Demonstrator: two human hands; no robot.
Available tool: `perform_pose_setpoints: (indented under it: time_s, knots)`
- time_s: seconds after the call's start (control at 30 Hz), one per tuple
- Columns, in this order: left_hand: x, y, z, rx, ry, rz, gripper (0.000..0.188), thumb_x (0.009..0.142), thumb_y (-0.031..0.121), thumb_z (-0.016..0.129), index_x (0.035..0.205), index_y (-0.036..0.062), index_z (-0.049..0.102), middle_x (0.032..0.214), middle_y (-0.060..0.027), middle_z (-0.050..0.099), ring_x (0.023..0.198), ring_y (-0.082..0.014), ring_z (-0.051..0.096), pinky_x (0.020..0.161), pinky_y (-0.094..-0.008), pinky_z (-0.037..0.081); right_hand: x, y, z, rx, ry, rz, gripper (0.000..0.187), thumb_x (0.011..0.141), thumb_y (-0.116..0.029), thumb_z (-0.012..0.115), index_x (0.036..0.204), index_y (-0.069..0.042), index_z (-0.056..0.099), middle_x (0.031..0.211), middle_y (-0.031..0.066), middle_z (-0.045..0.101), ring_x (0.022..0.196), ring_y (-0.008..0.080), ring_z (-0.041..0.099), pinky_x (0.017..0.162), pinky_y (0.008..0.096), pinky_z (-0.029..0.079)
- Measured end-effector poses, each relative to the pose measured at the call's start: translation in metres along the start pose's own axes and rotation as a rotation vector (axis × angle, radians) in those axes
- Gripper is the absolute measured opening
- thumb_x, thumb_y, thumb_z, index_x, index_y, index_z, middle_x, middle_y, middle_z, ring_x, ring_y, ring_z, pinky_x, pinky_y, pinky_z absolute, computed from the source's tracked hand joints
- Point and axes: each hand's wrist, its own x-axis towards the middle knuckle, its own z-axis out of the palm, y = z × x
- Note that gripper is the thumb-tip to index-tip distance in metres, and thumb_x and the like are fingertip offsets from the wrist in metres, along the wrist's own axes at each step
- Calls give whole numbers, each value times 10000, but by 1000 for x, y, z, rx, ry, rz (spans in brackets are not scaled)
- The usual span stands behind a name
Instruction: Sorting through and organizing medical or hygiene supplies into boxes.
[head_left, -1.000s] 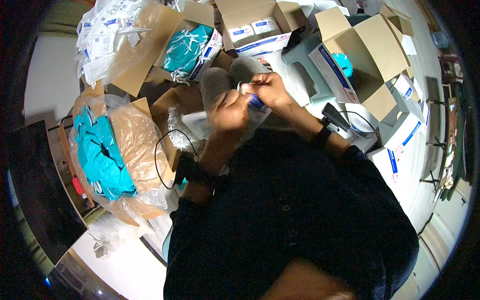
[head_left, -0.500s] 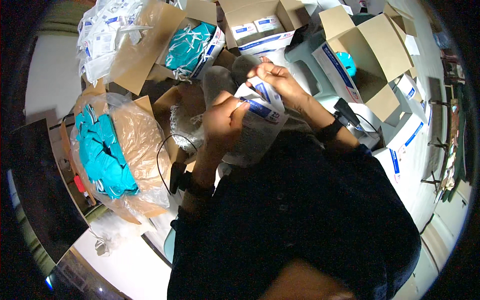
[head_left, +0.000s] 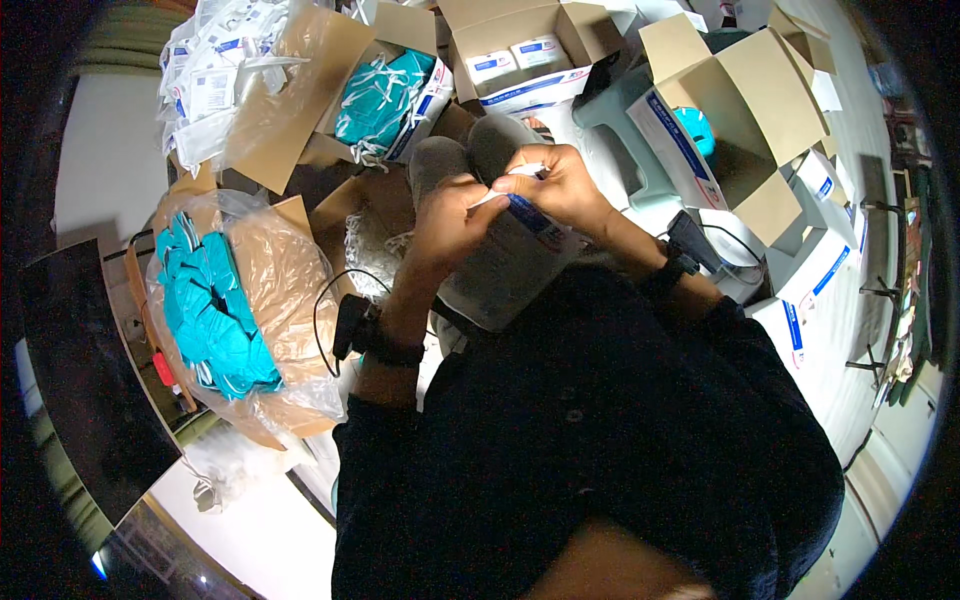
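Over my lap I hold a white packet with a blue printed band (head_left: 530, 218), its top edge pinched and folded between both hands. My left hand (head_left: 446, 225) is closed on the packet's left part, thumb pointing right. My right hand (head_left: 565, 190) is closed on the top edge from the right. The two hands nearly touch, and the fingers hide most of the top. Below the hands the packet's lower part hangs in shadow. Whether anything is inside I cannot tell.
At left, a plastic-lined carton holds teal masks (head_left: 215, 315). Beyond are a heap of white packets (head_left: 215, 85), a carton of strapped teal masks (head_left: 385, 100) and a carton with small white boxes (head_left: 535, 52). At right, an open carton contains a teal mask (head_left: 694, 130).
My right hand has come down and left, closer to my left hand. The packet's raised top corner is now folded down between the fingers.
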Motion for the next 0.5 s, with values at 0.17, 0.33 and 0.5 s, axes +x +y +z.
perform_pose_setpoints:
  time_s: [0.17, 0.33, 0.5]
  knots:
    - [2, 3, 22, 439, 235, 124, 155, 868, 228, 631, 781, 101, 646, 676, -54, 529, 615, -225, 538, 546, -355, 442, 9, 19, 8, 163, 105, 162, 191, 779, -196, 764, 715, -49, 660, 600, 38, 632, 546, 86, 520, 590, 265, 450]
    - [-13, 56, 31, 575, 259, 472, 55, 702, 97, 631, 682, 63, 594, 671, -53, 448, 663, -201, 526, 519, -316, 466, 29, 72, -7, 88, 392, 442, 197, 730, -101, 777, 786, 0, 617, 737, 21, 610, 678, 117, 516, 700, 259, 449]
    - [-38, 87, 3, 216, 327, 547, 184, 666, 57, 684, 845, 16, 681, 817, -103, 617, 663, -203, 582, 565, -316, 484, 21, 56, -25, 451, 446, 664, 221, 830, -164, 726, 948, 1, 636, 827, 23, 621, 687, 104, 553, 607, 229, 445]
